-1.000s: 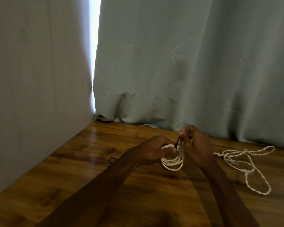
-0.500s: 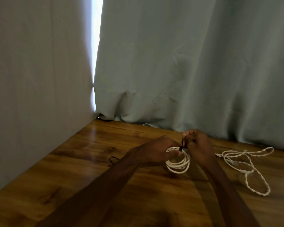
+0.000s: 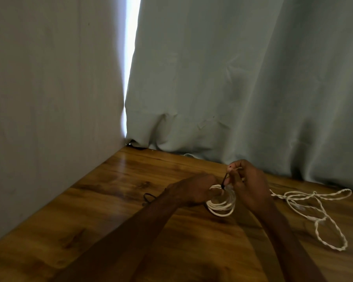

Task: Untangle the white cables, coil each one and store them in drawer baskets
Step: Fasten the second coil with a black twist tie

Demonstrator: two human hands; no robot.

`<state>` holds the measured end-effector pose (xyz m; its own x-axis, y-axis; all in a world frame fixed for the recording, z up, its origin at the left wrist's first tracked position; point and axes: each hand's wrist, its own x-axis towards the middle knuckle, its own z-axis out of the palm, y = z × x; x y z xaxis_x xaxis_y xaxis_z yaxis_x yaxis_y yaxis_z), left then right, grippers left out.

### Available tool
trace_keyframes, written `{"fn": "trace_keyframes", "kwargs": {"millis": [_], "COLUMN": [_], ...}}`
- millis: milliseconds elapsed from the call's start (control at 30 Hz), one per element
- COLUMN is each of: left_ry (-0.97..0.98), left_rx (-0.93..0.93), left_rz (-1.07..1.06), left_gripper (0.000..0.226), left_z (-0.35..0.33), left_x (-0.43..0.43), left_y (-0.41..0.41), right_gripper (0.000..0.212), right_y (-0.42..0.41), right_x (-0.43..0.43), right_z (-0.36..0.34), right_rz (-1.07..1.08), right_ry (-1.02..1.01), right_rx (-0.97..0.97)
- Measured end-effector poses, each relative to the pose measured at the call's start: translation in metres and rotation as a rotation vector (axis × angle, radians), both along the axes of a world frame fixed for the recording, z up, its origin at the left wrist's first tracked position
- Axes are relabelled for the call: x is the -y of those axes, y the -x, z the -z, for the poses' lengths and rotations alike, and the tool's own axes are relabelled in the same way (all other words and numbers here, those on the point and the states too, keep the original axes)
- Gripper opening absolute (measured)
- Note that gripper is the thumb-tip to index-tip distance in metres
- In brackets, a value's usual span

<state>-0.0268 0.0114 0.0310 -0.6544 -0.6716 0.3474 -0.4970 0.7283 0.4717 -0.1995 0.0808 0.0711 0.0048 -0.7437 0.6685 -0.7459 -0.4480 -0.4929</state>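
left hand (image 3: 192, 193) tight around coiled white cable (image 3: 222, 207), right hand (image 3: 251, 190) in a pinch on its black tie (image 3: 224, 181)

Home room; curtain (image 3: 243, 88) at window; wood table (image 3: 114, 210); plain wall (image 3: 49, 98)

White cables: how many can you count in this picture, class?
2. One coiled cable, held by the left hand and right hand near the middle of the table; one loose twisted cable lying on it to the right. Others may be hidden.
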Motion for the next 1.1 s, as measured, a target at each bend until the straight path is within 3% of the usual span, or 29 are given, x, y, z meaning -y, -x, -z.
{"fn": "trace_keyframes", "kwargs": {"millis": [167, 267, 533, 833, 1100], "left_ry": [-0.138, -0.209, -0.061, -0.038, 0.130], "left_rx": [-0.212, -0.332, -0.485, -0.533, -0.468], "left_rz": [0.078, 0.064, 0.037, 0.028, 0.007], "left_gripper": [0.035, 0.037, 0.022, 0.023, 0.016], "left_z": [-0.016, -0.014, -0.020, -0.022, -0.027], "left_x": [-0.021, -0.021, -0.027, -0.032, -0.031], "left_y": [0.007, 0.009, 0.011, 0.013, 0.012], "right_gripper": [0.019, 0.014, 0.008, 0.008, 0.006], "right_y": [0.012, 0.011, 0.009, 0.008, 0.009], "right_x": [0.001, -0.003, -0.006, -0.008, -0.005], "right_z": [0.000, -0.004, -0.011, -0.014, -0.016], "right_rz": [0.039, 0.035, -0.047, -0.052, -0.098], "right_ry": [-0.081, -0.106, -0.060, -0.041, -0.047], "right_rx": [0.175, 0.243, 0.398, 0.431, 0.512]}}
